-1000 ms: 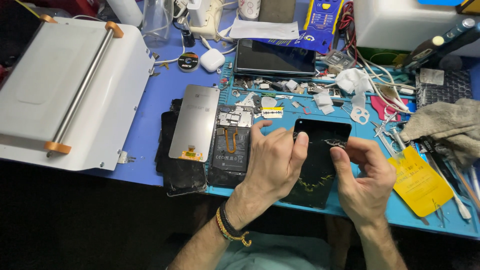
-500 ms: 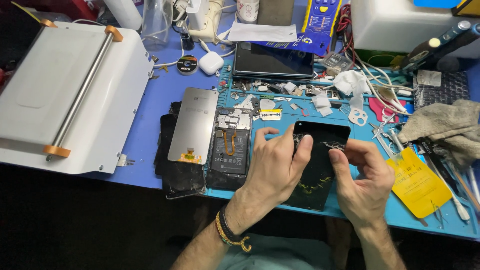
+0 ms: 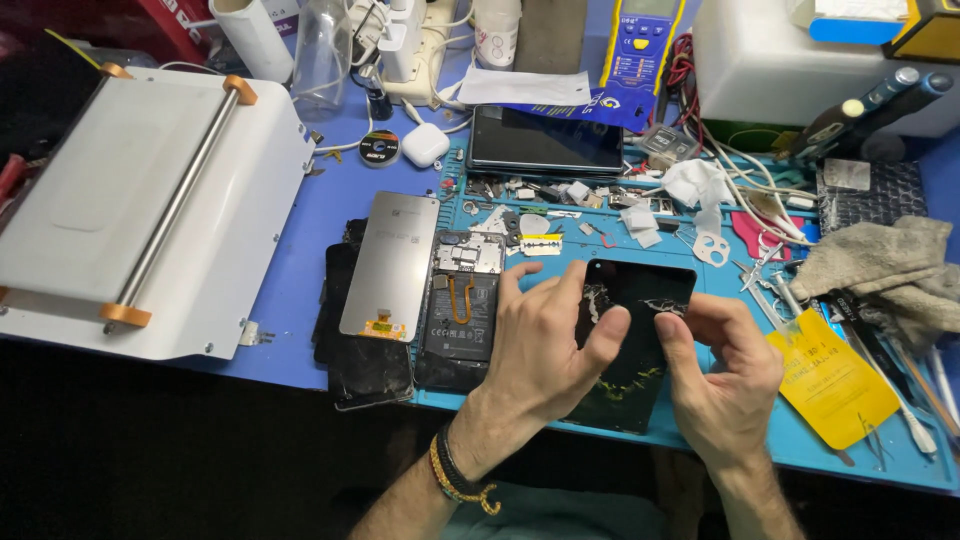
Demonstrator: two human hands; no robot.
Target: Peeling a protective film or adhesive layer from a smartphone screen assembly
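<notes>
Blue work mat (image 3: 700, 440) strewn with small parts: screws, metal shields and white scraps in the shallow tray strip (image 3: 560, 192) along its far edge, too small to tell apart. Clear plastic bottle (image 3: 322, 55) upright at the back, contents not discernible. White earbud case (image 3: 425, 145) shut, just beside a small tape roll (image 3: 380, 149). Cracked black phone panel (image 3: 635, 345) flat on the mat near the front edge, between both hands. Left hand (image 3: 545, 345) spread flat over the panel's left side, fingers pressing down on it, thumb reaching across the dark glass. Right hand (image 3: 720, 375) curled narrow at the panel's right edge, thumb and forefinger pinched against the upper corner, holding nothing else. Opened phone body (image 3: 462, 310) with exposed battery just left of the left hand, a silver display backing (image 3: 390, 265) beside it. Yellow sheet (image 3: 830, 380) right of the right hand.
</notes>
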